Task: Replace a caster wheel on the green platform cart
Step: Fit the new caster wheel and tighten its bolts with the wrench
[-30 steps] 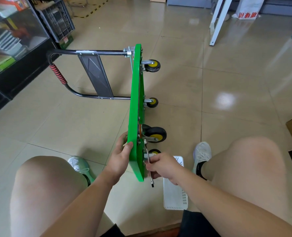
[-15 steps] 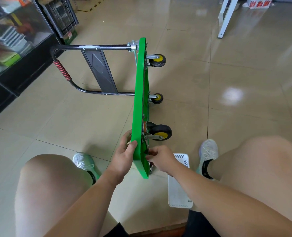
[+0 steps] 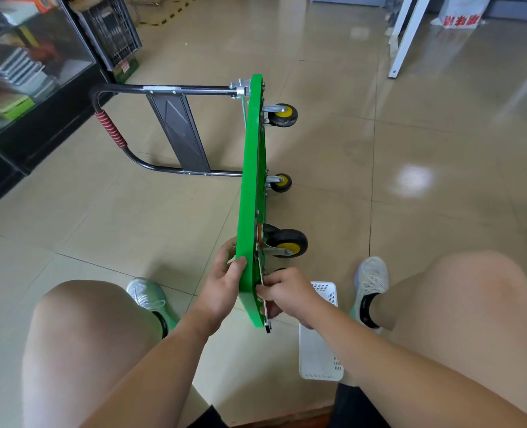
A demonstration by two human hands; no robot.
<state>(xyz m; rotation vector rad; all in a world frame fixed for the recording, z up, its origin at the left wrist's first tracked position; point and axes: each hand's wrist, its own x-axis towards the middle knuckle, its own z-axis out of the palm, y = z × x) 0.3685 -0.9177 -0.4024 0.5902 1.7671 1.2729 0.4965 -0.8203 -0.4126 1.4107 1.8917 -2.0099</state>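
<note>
left hand point(image 3: 223, 284): grasping the near end of the green platform cart point(image 3: 249, 180), thumb over the rim, fingers behind on the load face.
right hand point(image 3: 288, 296): fingers curled round a flat wrench point(image 3: 266, 322), pressed close to the cart's underside, low centre of the frame.
wrench: its lower end pokes out below the fist, just past the deck's near corner. the working end is hidden by the fingers, so i cannot tell whether it sits on a nut.
cart: stands on its long edge on the tiled floor point(image 3: 441, 149), mid-frame, wheels facing right and the handle point(image 3: 110, 131) lying out to the left.
near caster point(image 3: 288, 242): black tyre with a yellow hub, just above the right hand. a second dark wheel point(image 3: 279, 269) peeks out behind the knuckles and is likely the one being worked on.
far casters point(image 3: 283, 115): two more, toward the top of the frame.
white basket point(image 3: 319, 359): on the floor under the right forearm, between the feet.
step, as judged: turning a fastener on the lower near caster.
risk, slip: a shallow bite could let the wrench jump off and drive the knuckles into the bracket.
risk, tip: the cart balances on one edge, so a hard pull against the left hand's grip could topple it.
risk, loss: a freed nut may drop past the basket and roll away.
</note>
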